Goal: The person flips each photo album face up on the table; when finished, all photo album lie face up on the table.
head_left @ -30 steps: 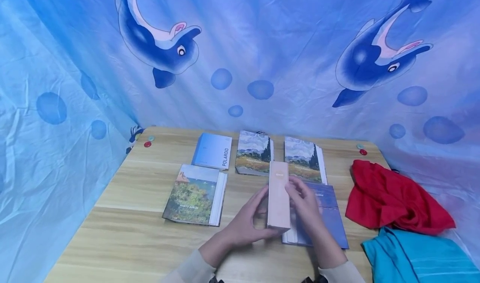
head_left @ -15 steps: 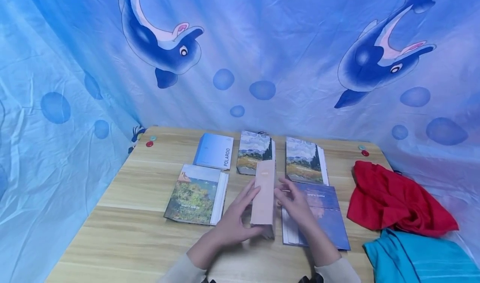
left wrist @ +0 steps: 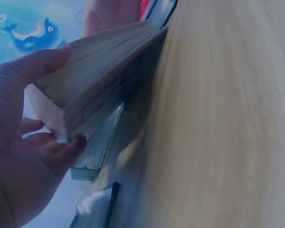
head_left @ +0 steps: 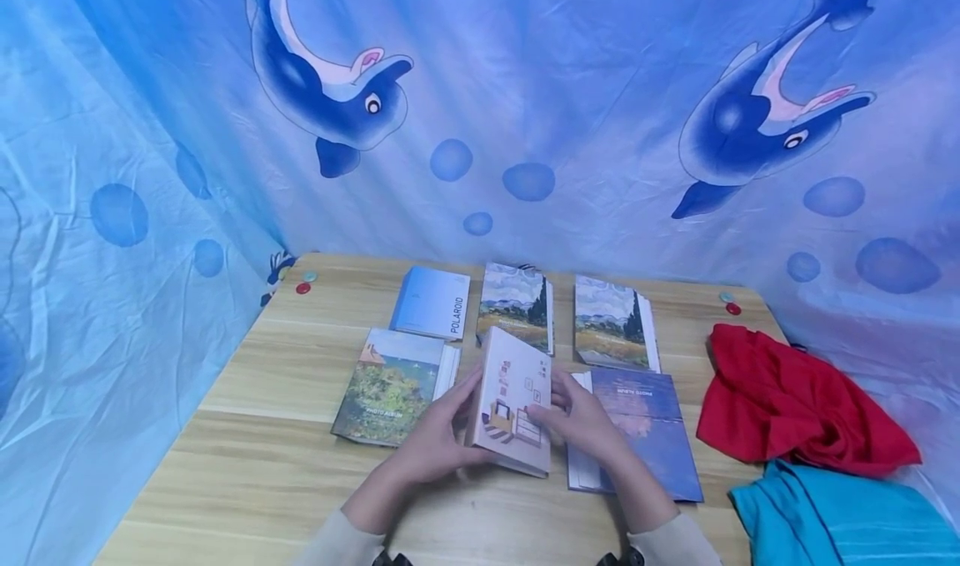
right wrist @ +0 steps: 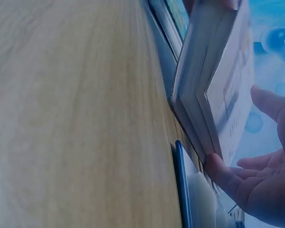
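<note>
A thick pale photo album point(head_left: 501, 391) with small cartoon drawings on its cover is tilted between my two hands over the front middle of the table. My left hand point(head_left: 431, 441) grips it by the spine side, thumb on the bottom edge of the pages and fingers under the spine in the left wrist view. At the opposite side, my right hand point(head_left: 592, 420) has its thumb over the cover and a fingertip at the lower corner. Its page edges point(right wrist: 194, 114) face the right wrist camera. A purple-blue photo album point(head_left: 648, 441) lies beneath the right forearm.
A garden-picture album point(head_left: 390, 387) lies to the left. Behind stand a blue Polaroid album point(head_left: 427, 303) and two landscape-painted albums point(head_left: 513, 295) point(head_left: 611, 324). Crumpled red cloth point(head_left: 795, 408) and teal cloth point(head_left: 840, 516) cover the right side. Small discs point(head_left: 303, 288) sit near the back corners.
The pale album has moved left and turned from spine-up to cover-up, so its drawings show. Both hands have shifted left with it.
</note>
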### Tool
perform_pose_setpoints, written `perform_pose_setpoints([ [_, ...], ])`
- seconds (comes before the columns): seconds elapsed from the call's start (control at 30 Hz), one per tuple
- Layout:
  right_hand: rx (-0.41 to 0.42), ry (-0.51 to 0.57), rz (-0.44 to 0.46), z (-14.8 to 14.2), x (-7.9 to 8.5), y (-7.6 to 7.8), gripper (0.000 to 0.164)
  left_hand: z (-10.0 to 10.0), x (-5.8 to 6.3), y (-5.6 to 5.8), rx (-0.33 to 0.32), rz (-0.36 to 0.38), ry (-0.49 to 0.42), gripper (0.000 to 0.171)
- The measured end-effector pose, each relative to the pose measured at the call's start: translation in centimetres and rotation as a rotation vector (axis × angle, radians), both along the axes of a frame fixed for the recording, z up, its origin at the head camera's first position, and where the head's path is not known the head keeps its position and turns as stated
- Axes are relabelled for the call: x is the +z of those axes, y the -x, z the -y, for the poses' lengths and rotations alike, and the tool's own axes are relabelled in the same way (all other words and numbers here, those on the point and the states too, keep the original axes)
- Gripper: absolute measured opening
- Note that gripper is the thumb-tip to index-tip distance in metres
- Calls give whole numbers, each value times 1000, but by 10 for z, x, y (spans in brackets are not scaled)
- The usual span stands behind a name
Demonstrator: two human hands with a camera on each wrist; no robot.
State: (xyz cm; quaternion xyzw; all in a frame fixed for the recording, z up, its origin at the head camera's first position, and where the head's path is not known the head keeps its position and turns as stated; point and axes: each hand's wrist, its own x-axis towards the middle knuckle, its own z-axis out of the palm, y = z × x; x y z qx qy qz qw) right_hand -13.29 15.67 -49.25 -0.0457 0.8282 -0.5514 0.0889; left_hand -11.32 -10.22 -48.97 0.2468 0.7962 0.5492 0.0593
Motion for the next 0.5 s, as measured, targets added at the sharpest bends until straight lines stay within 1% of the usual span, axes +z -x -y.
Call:
perform_pose_setpoints([
  [0.07, -5, -28, -4, 0, -1, 0, 82, 2, -2, -1, 28, 4, 45, 124],
  [0.13, -10, -60, -11, 0, -1, -1, 84, 3, -5, -2, 55, 3, 111, 127],
  [0.23, -12, -113, -22, 0, 0, -2, 88, 4, -8, -4, 67, 25, 177, 128],
  [0.33, 5, -145, -44, 0, 1, -4, 91, 5, -9, -5, 66, 38, 205, 125],
  [0.5, 29, -168, -51, 0, 2, -6, 88, 10, -6, -8, 67, 40, 237, 119],
])
